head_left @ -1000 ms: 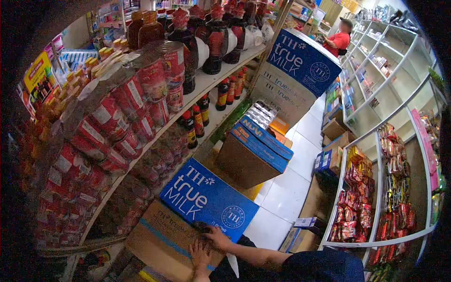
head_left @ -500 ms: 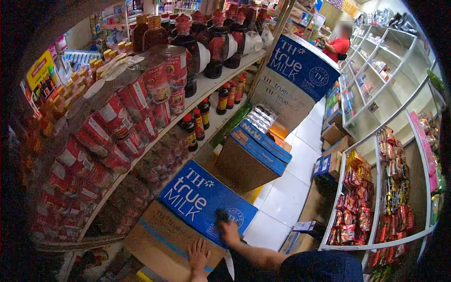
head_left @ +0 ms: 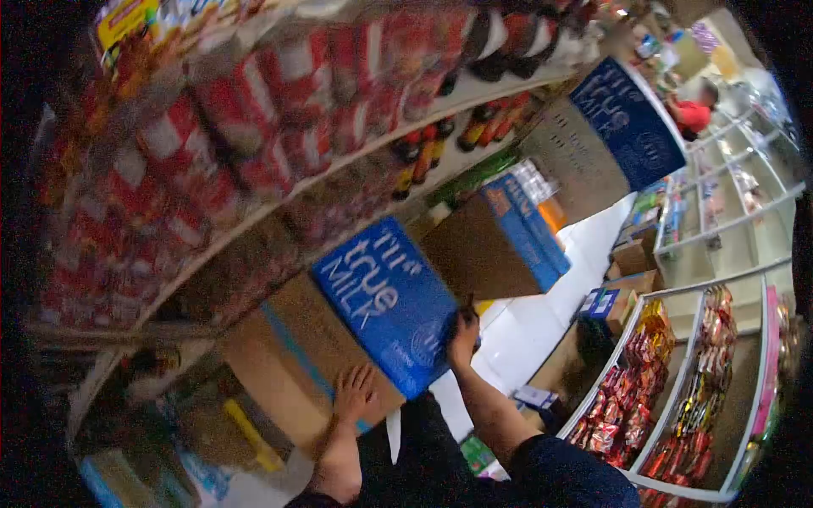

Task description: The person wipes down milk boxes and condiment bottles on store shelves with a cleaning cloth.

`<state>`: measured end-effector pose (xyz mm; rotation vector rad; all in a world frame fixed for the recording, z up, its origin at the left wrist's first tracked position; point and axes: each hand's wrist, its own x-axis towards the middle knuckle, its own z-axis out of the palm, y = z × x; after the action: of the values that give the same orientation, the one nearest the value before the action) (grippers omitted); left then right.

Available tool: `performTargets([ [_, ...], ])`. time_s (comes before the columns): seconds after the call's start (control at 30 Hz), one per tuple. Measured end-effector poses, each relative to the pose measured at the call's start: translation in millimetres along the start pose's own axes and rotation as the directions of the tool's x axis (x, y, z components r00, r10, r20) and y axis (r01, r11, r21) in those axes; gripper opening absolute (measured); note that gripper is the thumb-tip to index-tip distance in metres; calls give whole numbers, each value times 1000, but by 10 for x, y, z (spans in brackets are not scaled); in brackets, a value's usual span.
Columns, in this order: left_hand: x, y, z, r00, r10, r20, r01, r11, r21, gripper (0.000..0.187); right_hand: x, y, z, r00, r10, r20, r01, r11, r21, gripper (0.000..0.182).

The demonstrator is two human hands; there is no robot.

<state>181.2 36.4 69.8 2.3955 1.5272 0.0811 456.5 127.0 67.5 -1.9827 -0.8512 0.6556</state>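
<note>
A TH true MILK carton (head_left: 385,309) stands in front of me, with a blue printed face and a brown face crossed by blue tape. My left hand (head_left: 354,393) lies flat on the brown face, fingers stretched out near the tape. At the right edge of the blue face is my right hand (head_left: 462,340), its fingers curled. Something small and dark shows at those fingertips, too blurred to name. Just beyond the carton sits a brown and blue NUVI box (head_left: 500,237).
Shelves on the left hold red shrink-wrapped packs (head_left: 254,110) and dark bottles (head_left: 500,118). Another TH true MILK carton (head_left: 631,127) stands farther back. On the right, a white rack holds snack packets (head_left: 627,381). A person in red (head_left: 693,116) is in the distance.
My right hand has moved from the blue face to the carton's right edge. My left hand stays on the brown face. The camera view has tilted and turned.
</note>
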Motion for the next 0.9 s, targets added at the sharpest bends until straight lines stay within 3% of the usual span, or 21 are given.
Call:
performTargets([
  [0.03,-1,-28,100,1000,-1,-16,0,1000,-12,51,-239,126,109,999,25,34,-25,1000,-13,38],
  [0.07,-12,-53,191,999,3,-39,-4,1000,-22,50,-503,244,232,967,-191,166,229,942,-247,37],
  [0.1,-27,-65,160,1000,-17,-17,17,1000,-22,50,-760,329,370,868,-364,337,484,771,-414,38],
  [0.13,-4,-69,128,999,-8,-35,6,999,-42,50,-1040,259,529,918,-171,359,251,950,-188,40],
  [0.17,1,-53,121,998,9,-59,-13,998,-65,49,-1277,123,615,910,19,413,-37,999,36,42],
  [0.27,-2,-64,74,994,42,-97,-46,998,-41,49,-1336,160,586,835,-54,548,33,998,48,46],
  [0.3,24,-69,133,998,21,-65,-24,998,-52,49,-1148,280,560,870,-70,488,50,997,55,46],
  [0.37,11,-48,206,999,15,-45,-18,998,-68,50,-731,463,399,708,-183,682,290,956,-46,47],
  [0.4,3,-50,184,999,13,-53,-17,997,-72,51,-538,0,225,805,-76,588,-36,983,177,42],
  [0.43,20,-46,219,996,47,-76,-52,996,-69,51,-282,77,142,825,-94,557,-15,982,188,42],
  [0.47,-6,-47,244,998,34,-45,-36,998,-48,51,-33,239,91,934,-146,327,139,989,43,41],
  [0.5,-11,-51,221,1000,10,-10,-11,1000,-26,51,95,222,81,969,-229,94,240,961,-136,40],
  [0.53,-3,-50,209,1000,16,-15,-16,1000,-20,51,144,207,143,969,-232,87,242,961,-130,40],
  [0.6,-2,-28,196,996,-49,80,54,997,-61,52,161,136,377,988,-48,147,101,921,-375,40],
  [0.67,-1,-85,260,999,-7,53,7,1000,-13,52,105,10,831,898,-366,246,432,839,-331,42],
  [0.7,1,-95,295,999,34,33,-35,999,33,53,31,-149,994,822,-369,432,484,854,-192,42],
  [0.73,-4,-94,286,999,35,29,-36,999,35,53,-96,-363,1126,707,-379,597,501,864,-46,42],
  [0.8,-11,-101,225,994,104,-25,-102,991,91,53,-483,-629,1394,684,-497,535,447,864,232,39],
  [0.83,-40,-100,295,994,105,-27,-102,990,94,53,-555,-765,1342,683,-500,532,449,862,234,39],
  [0.87,-96,-91,402,990,-120,78,143,842,-520,52,-627,-886,1277,554,-521,649,603,789,118,38],
  [0.9,-123,-99,465,929,-229,292,354,309,-883,52,-663,-949,1261,420,-497,760,743,668,26,37],
])
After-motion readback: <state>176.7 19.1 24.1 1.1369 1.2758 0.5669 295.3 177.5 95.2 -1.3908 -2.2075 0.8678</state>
